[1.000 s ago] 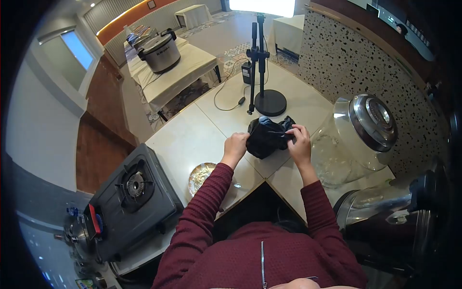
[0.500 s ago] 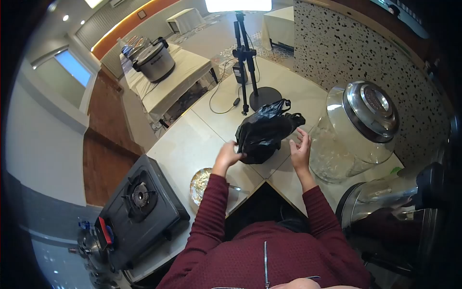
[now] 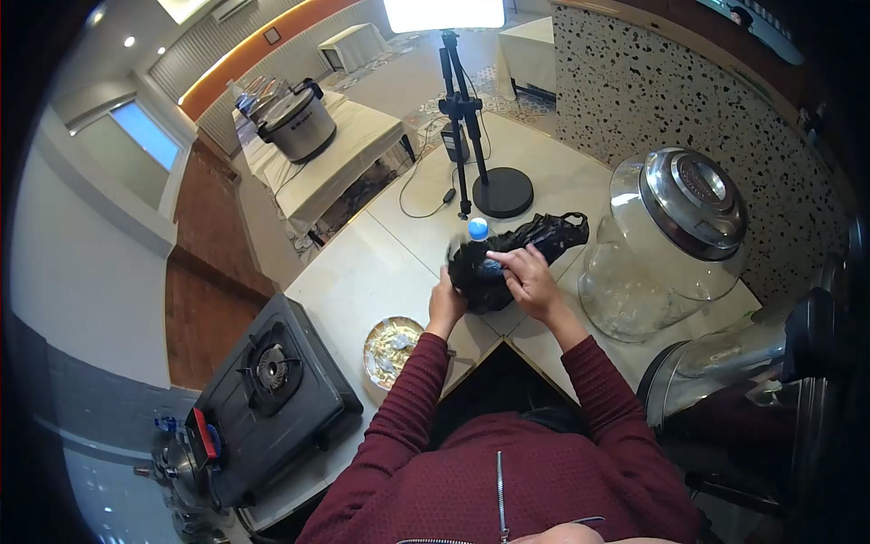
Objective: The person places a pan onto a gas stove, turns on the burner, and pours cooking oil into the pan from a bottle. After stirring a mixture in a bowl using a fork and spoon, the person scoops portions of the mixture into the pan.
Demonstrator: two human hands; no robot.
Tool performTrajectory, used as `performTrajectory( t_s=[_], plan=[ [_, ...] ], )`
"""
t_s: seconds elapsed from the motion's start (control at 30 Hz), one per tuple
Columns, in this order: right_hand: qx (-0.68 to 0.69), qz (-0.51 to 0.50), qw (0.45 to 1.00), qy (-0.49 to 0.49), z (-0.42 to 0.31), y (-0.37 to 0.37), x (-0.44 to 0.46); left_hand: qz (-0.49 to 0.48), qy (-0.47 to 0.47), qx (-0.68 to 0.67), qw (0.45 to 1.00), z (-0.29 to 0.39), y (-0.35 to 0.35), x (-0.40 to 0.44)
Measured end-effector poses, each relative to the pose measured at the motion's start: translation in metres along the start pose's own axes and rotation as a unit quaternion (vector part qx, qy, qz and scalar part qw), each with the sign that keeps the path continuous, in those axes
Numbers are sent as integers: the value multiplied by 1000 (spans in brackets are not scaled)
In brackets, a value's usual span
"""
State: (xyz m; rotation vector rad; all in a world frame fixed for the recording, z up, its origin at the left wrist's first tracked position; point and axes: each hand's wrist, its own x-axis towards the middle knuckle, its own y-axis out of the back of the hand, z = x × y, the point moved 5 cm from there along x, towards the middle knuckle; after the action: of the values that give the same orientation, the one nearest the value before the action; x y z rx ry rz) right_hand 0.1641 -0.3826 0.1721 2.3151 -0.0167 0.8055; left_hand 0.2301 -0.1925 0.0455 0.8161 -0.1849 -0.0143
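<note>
A black plastic bag (image 3: 485,290) stands on the tiled counter in front of me, its handles flopped to the right. Out of its opening shows the blue cap (image 3: 478,228) of what looks like a bottle, the rest hidden in the bag. My left hand (image 3: 448,304) is closed on the bag's left side. From the right, my right hand (image 3: 533,283) reaches across the bag's mouth, its fingers bent on the plastic just below the cap. By my left forearm sits a patterned plate (image 3: 370,352) of shredded pale food, with a utensil handle partly hidden behind my sleeve.
A black gas stove (image 3: 272,399) lies on the left. At right stand a large glass jar (image 3: 625,281) with a metal lid and a shiny metal appliance (image 3: 707,376). Behind the bag rises a lamp stand (image 3: 503,192); a rice cooker (image 3: 304,127) is on the far table.
The bag's top has been opened and pushed to the right, uncovering the blue cap. My right hand has moved left onto the bag; my left hand stays at its side.
</note>
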Motion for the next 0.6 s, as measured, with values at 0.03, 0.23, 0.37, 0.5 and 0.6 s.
performTrajectory(
  t_s=[0.03,0.23,0.37,0.5,0.6],
  plan=[
    [61,-4,998,-24,4,-7,-2,-15,-2,33,999,-14,-12,-4],
    [184,93,965,-160,41,-17,-17,-138,88,12,986,-4,17,-9],
    [122,172,970,-124,41,1,-15,-19,-3,-73,997,59,60,-10],
    [28,166,979,-112,56,-13,-15,-68,33,-118,990,55,32,-4],
    [166,121,970,-133,93,-54,-25,-57,-8,-98,994,20,-10,-2]
  ],
)
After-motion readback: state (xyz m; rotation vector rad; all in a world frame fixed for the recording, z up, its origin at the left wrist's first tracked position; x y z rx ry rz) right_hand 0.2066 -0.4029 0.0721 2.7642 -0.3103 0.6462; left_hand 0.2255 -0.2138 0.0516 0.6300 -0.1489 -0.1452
